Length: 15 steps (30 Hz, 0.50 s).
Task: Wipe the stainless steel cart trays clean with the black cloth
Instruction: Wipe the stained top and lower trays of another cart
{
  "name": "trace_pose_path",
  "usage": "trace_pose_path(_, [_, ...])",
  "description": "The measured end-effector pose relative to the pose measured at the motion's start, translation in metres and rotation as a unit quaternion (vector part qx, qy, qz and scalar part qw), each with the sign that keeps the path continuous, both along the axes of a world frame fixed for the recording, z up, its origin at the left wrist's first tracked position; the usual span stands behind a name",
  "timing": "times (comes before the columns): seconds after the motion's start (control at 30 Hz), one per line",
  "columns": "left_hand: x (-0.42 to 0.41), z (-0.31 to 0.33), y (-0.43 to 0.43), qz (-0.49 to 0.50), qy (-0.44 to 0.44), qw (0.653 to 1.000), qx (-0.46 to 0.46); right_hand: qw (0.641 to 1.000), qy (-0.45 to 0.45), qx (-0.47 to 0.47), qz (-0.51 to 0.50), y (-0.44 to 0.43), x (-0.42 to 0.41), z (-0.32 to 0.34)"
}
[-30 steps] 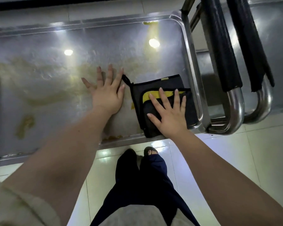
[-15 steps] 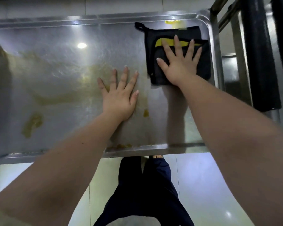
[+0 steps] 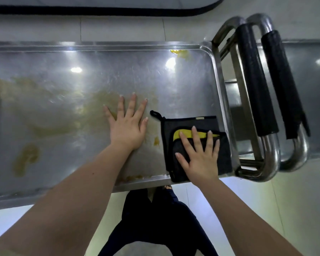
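The right hand (image 3: 201, 159) pressed flat, fingers straight, on the black cloth (image 3: 194, 145) at the steel tray's (image 3: 100, 47) near right corner; the left hand (image 3: 127, 124) lay spread on smeared metal

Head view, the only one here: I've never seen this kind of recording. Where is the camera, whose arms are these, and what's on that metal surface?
No machine here: a person wears a wide-angle camera on the head, looking down past both bare arms. The metal surface is a stainless steel cart tray, with the cart's black-padded handles at the right. The left hand lies flat on the bare tray, fingers spread. The right hand presses flat on a folded black cloth with a yellow strip, near the tray's near right corner; nothing is gripped. Yellowish-brown smears cover much of the tray's left and middle, and a yellow spot sits at the far rim. Below are the person's dark trousers and a pale tiled floor.
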<state>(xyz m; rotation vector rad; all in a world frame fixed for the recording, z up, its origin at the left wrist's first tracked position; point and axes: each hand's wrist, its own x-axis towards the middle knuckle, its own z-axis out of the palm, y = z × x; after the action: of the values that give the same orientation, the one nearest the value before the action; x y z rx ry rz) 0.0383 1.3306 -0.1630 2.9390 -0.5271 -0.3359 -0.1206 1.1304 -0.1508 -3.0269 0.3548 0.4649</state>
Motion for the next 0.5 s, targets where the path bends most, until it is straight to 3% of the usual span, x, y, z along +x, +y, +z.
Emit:
trace_pose_path(0.23, [0.011,0.004,-0.002,0.016,0.033,0.999,-0.002,0.997,-0.004,-0.043,0.058,-0.017,0.018,0.011])
trace_pose_path(0.5, [0.092,0.012,-0.016,0.035,0.036,0.998,0.034,0.996,-0.020,0.011,0.081,-0.035,0.058,0.006])
